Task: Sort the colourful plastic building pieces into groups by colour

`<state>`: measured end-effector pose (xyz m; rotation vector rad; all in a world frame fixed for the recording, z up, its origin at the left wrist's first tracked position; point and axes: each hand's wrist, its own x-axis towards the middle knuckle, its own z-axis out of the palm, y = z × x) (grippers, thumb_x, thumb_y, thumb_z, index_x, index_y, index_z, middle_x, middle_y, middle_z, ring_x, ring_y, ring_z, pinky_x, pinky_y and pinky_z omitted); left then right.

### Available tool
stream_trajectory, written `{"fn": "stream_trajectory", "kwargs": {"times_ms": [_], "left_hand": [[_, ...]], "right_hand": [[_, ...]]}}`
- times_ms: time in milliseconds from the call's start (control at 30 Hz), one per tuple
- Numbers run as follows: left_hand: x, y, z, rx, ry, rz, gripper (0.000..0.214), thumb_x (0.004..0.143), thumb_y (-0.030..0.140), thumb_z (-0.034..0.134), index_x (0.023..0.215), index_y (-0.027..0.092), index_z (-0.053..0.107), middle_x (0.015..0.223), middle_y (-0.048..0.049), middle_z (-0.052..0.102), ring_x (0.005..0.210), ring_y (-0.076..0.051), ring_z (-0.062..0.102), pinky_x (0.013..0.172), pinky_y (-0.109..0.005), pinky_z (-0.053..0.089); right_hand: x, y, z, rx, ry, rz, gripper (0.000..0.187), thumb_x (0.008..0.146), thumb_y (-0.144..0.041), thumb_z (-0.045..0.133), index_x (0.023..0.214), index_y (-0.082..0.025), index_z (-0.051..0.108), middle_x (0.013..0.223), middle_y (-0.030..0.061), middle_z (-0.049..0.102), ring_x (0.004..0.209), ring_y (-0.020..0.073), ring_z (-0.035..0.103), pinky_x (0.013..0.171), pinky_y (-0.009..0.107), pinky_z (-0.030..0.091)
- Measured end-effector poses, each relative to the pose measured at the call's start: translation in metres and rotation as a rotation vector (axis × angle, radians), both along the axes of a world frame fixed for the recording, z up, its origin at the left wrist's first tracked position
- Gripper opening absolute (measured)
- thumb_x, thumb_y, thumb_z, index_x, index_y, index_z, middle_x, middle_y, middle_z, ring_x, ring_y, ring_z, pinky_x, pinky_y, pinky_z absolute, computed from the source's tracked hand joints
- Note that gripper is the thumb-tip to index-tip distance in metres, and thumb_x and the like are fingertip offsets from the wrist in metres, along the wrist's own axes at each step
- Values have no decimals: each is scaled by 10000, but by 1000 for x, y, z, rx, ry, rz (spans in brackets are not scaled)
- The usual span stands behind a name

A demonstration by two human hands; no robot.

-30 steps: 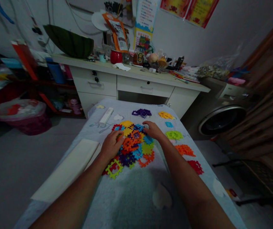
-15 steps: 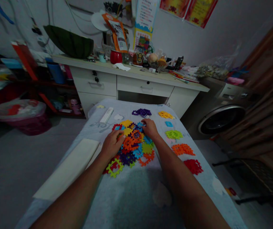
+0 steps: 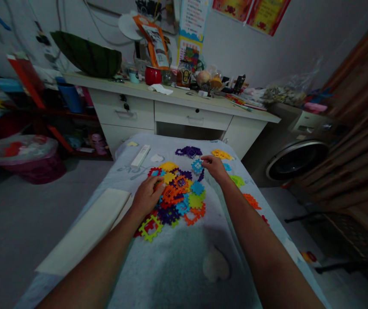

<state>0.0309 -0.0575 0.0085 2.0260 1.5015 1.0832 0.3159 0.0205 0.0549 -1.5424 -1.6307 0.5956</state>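
Pale grey cloth (image 3: 158, 270) covers the table, and on it lies a heap of bright toothed plastic tiles (image 3: 179, 197). The left hand (image 3: 145, 196) rests palm-down on the heap's near edge; whether it grips anything I cannot tell. The right hand (image 3: 215, 168) pinches a small blue plastic tile (image 3: 197, 165) just above the far side of the heap. The tile is probably light, stiff and slightly slick, best held by its notched rim.

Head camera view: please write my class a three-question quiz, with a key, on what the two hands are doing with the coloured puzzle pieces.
1. True or false: the right hand pinches a blue piece in its grip.
2. The left hand rests on: A the mixed pile; B the white remote; C the desk.
3. Fill in: the farthest row of sorted pieces holds the yellow pile and a ____ pile.
Key: 1 true; 2 A; 3 purple.
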Motion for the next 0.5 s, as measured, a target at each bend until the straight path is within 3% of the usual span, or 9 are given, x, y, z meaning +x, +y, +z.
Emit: {"fn": "stream_trajectory", "kwargs": {"times_ms": [200,367,500], "left_hand": [[-1,2,-5,-11,0,-1,385,882,470,470,1079,192,648,1063,-76,666,985,-233,632,915,-371,492],[-1,1,-5,-11,-7,2,380,883,468,468,1081,193,641,1073,-74,663,1001,-229,627,923,-363,485],[0,0,-2,-20,-5,3,385,882,478,462,1073,195,641,1082,-76,664,1012,-235,626,932,-373,482]], "right_hand": [[27,5,-2,-72,106,-57,321,681,-251,582,955,-130,698,637,-27,600,567,116,531,551,226,422],[75,15,1,-48,-114,-300,255,661,-192,577,875,-137,705,661,-2,652,596,127,568,595,231,446],[114,17,4,-78,-334,-511,271,682,-120,563,892,-132,734,835,71,731,743,173,647,697,250,475]]}}
